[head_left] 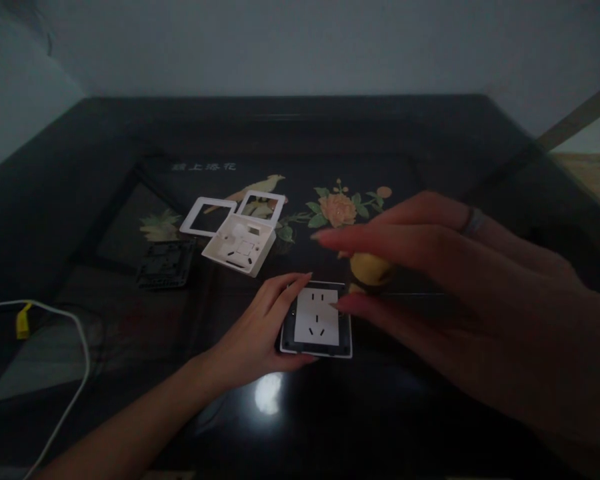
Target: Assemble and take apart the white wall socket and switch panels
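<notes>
My left hand (pixel 260 337) wraps round the left side of a wall socket (pixel 317 333), which has a white slotted face, a dark frame and white edges. Fingers lie at its top edge and the thumb at its lower edge. Large and close to the camera, my right hand (pixel 460 287) hovers above and to the right of the socket, with index finger and thumb apart. Between its fingers shows a rounded yellow handle (pixel 373 269), partly hidden; its tip and exact kind cannot be made out. The right thumb overlaps the socket's right edge in view.
Beyond my left hand lie a white mounting box (pixel 265 252) and two white frames (pixel 193 217), touching or overlapping. A black plastic part (pixel 165 265) sits left of them. A white cable (pixel 83 333) with a yellow tag (pixel 23 322) curves along the left. The glossy dark table (pixel 330 127) has painted flowers.
</notes>
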Demonstrator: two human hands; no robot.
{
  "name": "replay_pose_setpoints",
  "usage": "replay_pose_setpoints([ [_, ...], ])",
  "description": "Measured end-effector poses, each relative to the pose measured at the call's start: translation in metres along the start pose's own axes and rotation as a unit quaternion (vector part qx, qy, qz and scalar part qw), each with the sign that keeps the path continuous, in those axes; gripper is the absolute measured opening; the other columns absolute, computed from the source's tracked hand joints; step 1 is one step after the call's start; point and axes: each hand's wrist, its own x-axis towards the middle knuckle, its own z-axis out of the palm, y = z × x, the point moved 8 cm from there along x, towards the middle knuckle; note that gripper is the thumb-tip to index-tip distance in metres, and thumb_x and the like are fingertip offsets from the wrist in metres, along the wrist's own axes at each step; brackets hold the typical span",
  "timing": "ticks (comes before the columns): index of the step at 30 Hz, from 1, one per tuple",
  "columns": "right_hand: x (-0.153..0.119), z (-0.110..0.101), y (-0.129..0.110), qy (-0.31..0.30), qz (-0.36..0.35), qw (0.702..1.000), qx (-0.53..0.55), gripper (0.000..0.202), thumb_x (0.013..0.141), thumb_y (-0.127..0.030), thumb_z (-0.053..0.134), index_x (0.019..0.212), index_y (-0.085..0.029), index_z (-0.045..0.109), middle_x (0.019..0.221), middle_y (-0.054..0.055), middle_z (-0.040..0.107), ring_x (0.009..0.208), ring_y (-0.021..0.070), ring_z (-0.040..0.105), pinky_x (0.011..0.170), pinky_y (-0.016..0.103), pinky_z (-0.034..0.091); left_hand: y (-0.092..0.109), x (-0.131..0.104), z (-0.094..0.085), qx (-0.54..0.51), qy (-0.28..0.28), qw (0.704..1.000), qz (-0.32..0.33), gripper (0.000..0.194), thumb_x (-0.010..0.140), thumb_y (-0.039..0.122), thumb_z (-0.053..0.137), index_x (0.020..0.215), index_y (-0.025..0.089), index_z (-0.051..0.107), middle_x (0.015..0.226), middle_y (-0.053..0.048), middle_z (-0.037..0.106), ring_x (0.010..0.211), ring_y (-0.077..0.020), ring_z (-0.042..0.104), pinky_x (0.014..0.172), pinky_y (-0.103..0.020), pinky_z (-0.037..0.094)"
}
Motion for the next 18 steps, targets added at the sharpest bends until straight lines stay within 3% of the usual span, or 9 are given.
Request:
replay_pose_setpoints([
  [3,-0.0036,-0.0038,0.0011,-0.039,-0.03,0.999,0.016,0.035,0.098,-0.028,0.05,0.132,-0.033,0.052,0.126,-0.007,0.069,0.104,0.0148,0.071,0.089,0.021,0.059,0.001,0.0003,0.0004,0.0,-0.002,1.0,0.006,0.104,0.075,0.046,0.078,0.154,0.028,0.013,0.148,-0.017,0.035,0.136,-0.0393,0.04,0.11,-0.058,0.042],
  [5,-0.0055,-0.002,0.0019,-0.058,-0.04,0.997,0.021,0.034,0.098,-0.028,0.05,0.131,-0.034,0.052,0.136,-0.006,0.063,0.112,0.0163,0.068,0.092,0.025,0.059,0.0023,0.0009,-0.0005,-0.002,-0.001,1.0,0.009,0.104,0.075,0.047,0.078,0.154,0.029,0.012,0.148,-0.016,0.036,0.136,-0.039,0.039,0.11,-0.058,0.042],
  [7,-0.006,-0.0007,-0.0007,-0.037,-0.055,0.998,0.003,0.031,0.096,-0.034,0.056,0.126,-0.033,0.055,0.141,-0.002,0.058,0.119,0.0207,0.064,0.094,0.031,0.059,0.0034,0.0015,-0.0015,-0.007,-0.001,1.0,0.009,0.104,0.075,0.047,0.078,0.154,0.03,0.012,0.149,-0.016,0.035,0.137,-0.0391,0.038,0.111,-0.059,0.041],
  [9,-0.0058,-0.0009,-0.0023,0.012,-0.049,0.998,-0.032,0.028,0.091,-0.042,0.063,0.116,-0.031,0.06,0.128,0.002,0.065,0.112,0.0243,0.067,0.088,0.035,0.06,0.0037,0.0019,-0.002,-0.01,-0.003,1.0,0.007,0.105,0.075,0.046,0.078,0.154,0.031,0.011,0.151,-0.015,0.034,0.139,-0.0391,0.037,0.112,-0.06,0.039],
  [12,-0.0052,-0.0016,0.0014,0.053,-0.001,0.997,-0.065,0.023,0.089,-0.043,0.065,0.108,-0.032,0.062,0.101,0.0,0.069,0.09,0.0221,0.07,0.078,0.034,0.06,0.0041,0.0018,-0.0021,-0.011,-0.003,1.0,0.009,0.102,0.076,0.047,0.077,0.154,0.03,0.013,0.151,-0.015,0.033,0.139,-0.0395,0.037,0.112,-0.06,0.039],
  [15,-0.0035,-0.0048,0.0033,0.025,0.001,0.999,-0.042,0.021,0.093,-0.031,0.059,0.114,-0.032,0.061,0.1,-0.002,0.069,0.086,0.0178,0.07,0.079,0.028,0.059,0.004,0.0016,-0.0013,-0.003,-0.001,1.0,0.012,0.102,0.076,0.045,0.078,0.154,0.029,0.014,0.149,-0.016,0.035,0.137,-0.0394,0.039,0.111,-0.059,0.041],
  [18,-0.0034,-0.0057,0.0041,-0.046,-0.016,0.999,0.004,0.029,0.093,-0.019,0.055,0.119,-0.032,0.059,0.109,-0.006,0.07,0.092,0.0138,0.07,0.084,0.022,0.058,0.0058,0.0014,-0.0013,0.01,0.003,1.0,0.023,0.105,0.075,0.045,0.079,0.154,0.029,0.011,0.149,-0.017,0.034,0.138,-0.039,0.038,0.111,-0.058,0.042],
])
